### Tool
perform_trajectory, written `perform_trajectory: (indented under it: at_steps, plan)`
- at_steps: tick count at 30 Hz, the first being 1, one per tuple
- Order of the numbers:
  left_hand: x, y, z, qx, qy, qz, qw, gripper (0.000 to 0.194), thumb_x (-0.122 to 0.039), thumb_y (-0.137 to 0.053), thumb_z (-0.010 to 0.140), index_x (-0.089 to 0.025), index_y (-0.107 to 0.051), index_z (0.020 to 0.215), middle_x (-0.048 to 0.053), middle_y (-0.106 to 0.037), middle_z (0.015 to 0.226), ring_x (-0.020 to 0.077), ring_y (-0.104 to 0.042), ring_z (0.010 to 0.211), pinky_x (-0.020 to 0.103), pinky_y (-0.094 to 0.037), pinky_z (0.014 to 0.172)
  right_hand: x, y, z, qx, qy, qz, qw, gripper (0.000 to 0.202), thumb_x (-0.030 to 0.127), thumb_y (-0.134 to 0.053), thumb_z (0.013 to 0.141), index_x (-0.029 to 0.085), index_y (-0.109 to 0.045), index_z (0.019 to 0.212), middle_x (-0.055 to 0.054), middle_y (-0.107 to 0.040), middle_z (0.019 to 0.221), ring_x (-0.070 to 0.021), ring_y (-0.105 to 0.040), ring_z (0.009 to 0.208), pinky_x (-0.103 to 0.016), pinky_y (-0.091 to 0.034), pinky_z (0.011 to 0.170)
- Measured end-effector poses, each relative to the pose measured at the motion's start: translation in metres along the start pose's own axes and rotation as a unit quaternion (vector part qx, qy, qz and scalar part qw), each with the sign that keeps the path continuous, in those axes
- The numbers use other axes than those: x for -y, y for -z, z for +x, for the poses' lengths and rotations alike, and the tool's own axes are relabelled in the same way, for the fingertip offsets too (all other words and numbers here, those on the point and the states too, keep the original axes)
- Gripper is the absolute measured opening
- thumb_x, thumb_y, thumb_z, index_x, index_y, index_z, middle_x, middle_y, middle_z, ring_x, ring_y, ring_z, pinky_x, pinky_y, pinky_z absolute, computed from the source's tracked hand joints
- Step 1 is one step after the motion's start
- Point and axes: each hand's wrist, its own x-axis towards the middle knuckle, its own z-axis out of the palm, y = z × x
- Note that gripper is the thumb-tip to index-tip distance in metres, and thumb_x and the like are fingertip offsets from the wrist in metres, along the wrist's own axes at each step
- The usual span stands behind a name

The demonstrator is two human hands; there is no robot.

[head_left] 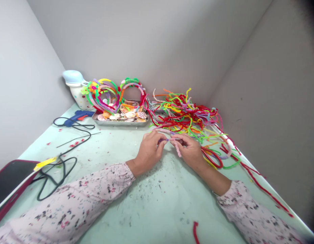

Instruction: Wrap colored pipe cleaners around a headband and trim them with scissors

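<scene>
Close together over the middle of the table, my two hands work on fuzzy pipe cleaners. My left hand (pixel 152 147) pinches a purple pipe cleaner (pixel 168 139) between thumb and fingers. A pale pink pipe cleaner (pixel 177 149) is gripped in my right hand (pixel 188 149), its short end hanging down below the fingertips. The purple and pink lengths meet between my fingertips; whether they are twisted together I cannot tell. Just behind the hands runs a pink and purple fuzzy strip (pixel 163 130), partly hidden by them.
A tangled pile of coloured pipe cleaners (pixel 182 113) lies behind my right hand. Fuzzy headbands (pixel 103 96) lean over a metal tray (pixel 118 124) of seashells (pixel 130 114). Leftward are a blue glue gun (pixel 77 117), a black cable (pixel 75 162), a white cup (pixel 79 95) and a dark red-edged device (pixel 13 176).
</scene>
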Motion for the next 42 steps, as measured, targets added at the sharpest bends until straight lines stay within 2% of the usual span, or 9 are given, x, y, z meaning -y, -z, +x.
perform_trajectory:
  at_steps: [14, 20, 26, 42]
  plan:
    - [-0.0005, 0.0003, 0.0000, 0.003, 0.004, 0.002, 1.000, 0.006, -0.017, -0.054, 0.090, -0.019, -0.060, 0.089, 0.003, -0.065, 0.089, 0.0176, -0.058, 0.084, 0.034, -0.041, 0.082, 0.0009, 0.0005, 0.0003, -0.002, 0.010, -0.011, 1.000, 0.013, 0.029, -0.064, 0.082, 0.022, -0.072, 0.088, -0.003, -0.068, 0.087, -0.0137, -0.060, 0.066, -0.027, -0.051, 0.061]
    - [0.0003, -0.0006, -0.0001, 0.010, 0.005, 0.002, 1.000, 0.006, -0.017, -0.054, 0.089, -0.019, -0.060, 0.090, 0.003, -0.064, 0.088, 0.0176, -0.058, 0.084, 0.034, -0.041, 0.082, 0.0007, 0.0014, 0.0002, 0.005, 0.007, -0.015, 1.000, 0.014, 0.028, -0.062, 0.083, 0.023, -0.072, 0.090, -0.004, -0.070, 0.090, -0.0167, -0.064, 0.077, -0.029, -0.052, 0.066]
    - [0.0014, -0.0007, 0.0000, 0.011, 0.003, 0.003, 1.000, 0.005, -0.017, -0.055, 0.089, -0.018, -0.060, 0.090, 0.003, -0.064, 0.089, 0.0171, -0.057, 0.084, 0.034, -0.040, 0.082, 0.0017, 0.0019, -0.0003, 0.010, -0.001, 0.001, 1.000, 0.013, 0.027, -0.063, 0.082, 0.022, -0.072, 0.090, -0.004, -0.070, 0.091, -0.0163, -0.064, 0.078, -0.029, -0.052, 0.067]
    - [0.0023, -0.0013, 0.0002, 0.023, 0.016, 0.001, 1.000, 0.005, -0.017, -0.055, 0.089, -0.018, -0.060, 0.089, 0.003, -0.063, 0.086, 0.0182, -0.058, 0.086, 0.034, -0.039, 0.082, 0.0027, 0.0014, -0.0003, 0.019, -0.009, -0.017, 1.000, 0.017, 0.032, -0.063, 0.082, 0.021, -0.071, 0.091, -0.005, -0.070, 0.092, -0.0172, -0.063, 0.078, -0.029, -0.051, 0.068]
